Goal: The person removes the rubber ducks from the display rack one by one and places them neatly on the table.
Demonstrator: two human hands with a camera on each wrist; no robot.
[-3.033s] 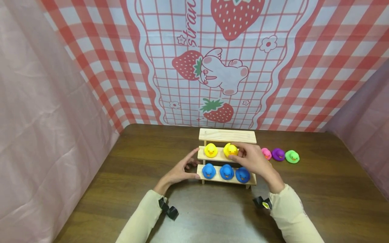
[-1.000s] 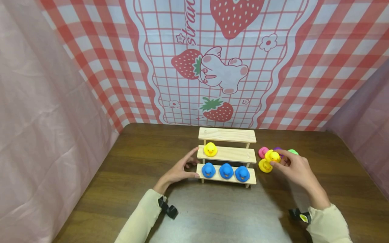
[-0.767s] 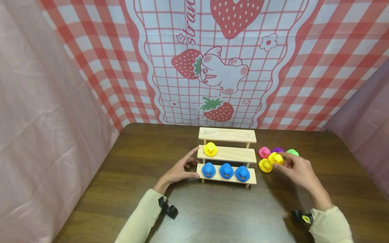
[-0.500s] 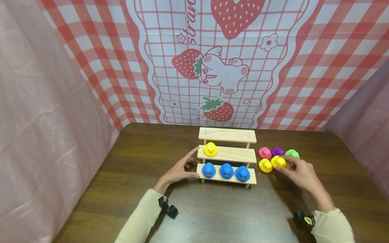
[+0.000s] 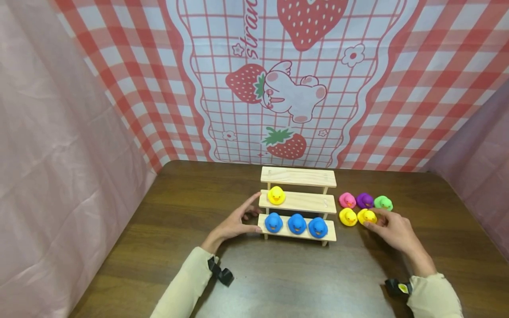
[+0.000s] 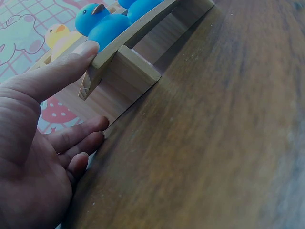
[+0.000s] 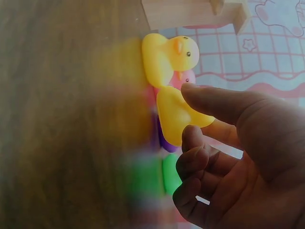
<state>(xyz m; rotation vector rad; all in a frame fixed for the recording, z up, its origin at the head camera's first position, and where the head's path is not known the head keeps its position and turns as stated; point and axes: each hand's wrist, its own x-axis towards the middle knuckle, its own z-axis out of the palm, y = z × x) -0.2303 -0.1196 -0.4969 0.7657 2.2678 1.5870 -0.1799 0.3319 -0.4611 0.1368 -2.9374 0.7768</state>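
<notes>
A three-tier wooden display stand (image 5: 298, 177) stands on the table. Three blue rubber ducks (image 5: 297, 224) sit in a row on its lowest shelf, and one yellow rubber duck (image 5: 276, 195) is at the left end of the middle shelf. My left hand (image 5: 234, 224) touches the stand's left end, fingers spread; in the left wrist view its thumb (image 6: 71, 67) lies against the lowest shelf's end. On the right, my right hand (image 5: 395, 229) pinches another yellow rubber duck (image 5: 366, 217) between thumb and forefinger, at table level.
A further yellow duck (image 5: 348, 217) sits just left of the pinched one. Behind them stand a pink duck (image 5: 347, 200), a purple duck (image 5: 365, 200) and a green duck (image 5: 383, 203). A checked strawberry cloth (image 5: 286, 88) hangs behind the table (image 5: 191, 190).
My right hand has carried a yellow duck from the middle shelf to the right and lowered it onto the table beside the other yellow duck. The left hand has stayed at the stand.
</notes>
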